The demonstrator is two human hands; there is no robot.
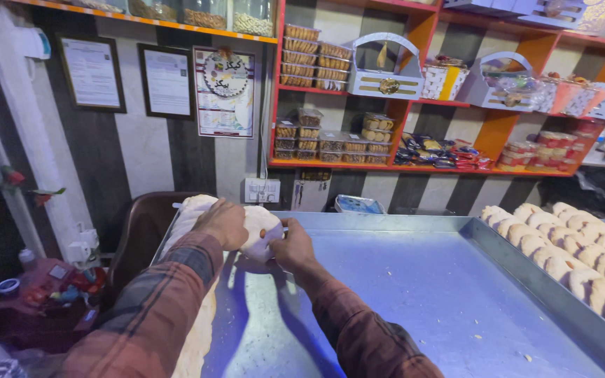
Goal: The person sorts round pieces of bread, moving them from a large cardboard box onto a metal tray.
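- Far left, on the striped wall, hang framed papers (93,72) and a poster (225,92); below them a brown chair back (141,231) stands just beside the tray's left edge.
- Along the left rim of the big metal tray (414,280) lies a long pale mass of dough (194,329), running from the near edge up to the far left corner.
- At that far corner the left hand (222,222) lies curled, knuckles up, on top of a rounded dough lump (259,227); its fingers press into the lump, so it is closed on the dough.
- Just right of it, the right hand (293,246) touches the lump's right side, thumb and fingers pinching at it; the lump sits between the two hands, under the left and against the right.
- Judging by how things lie, the work is early on this tray: its middle and right hold only crumbs, no shaped pieces, and most of the dough mass is uncut.
- Right of it, a second tray (526,280) carries rows of shaped dough pieces (568,245), well apart from both hands.
- Behind, orange shelves (414,101) hold clear boxes of biscuits and gift baskets.
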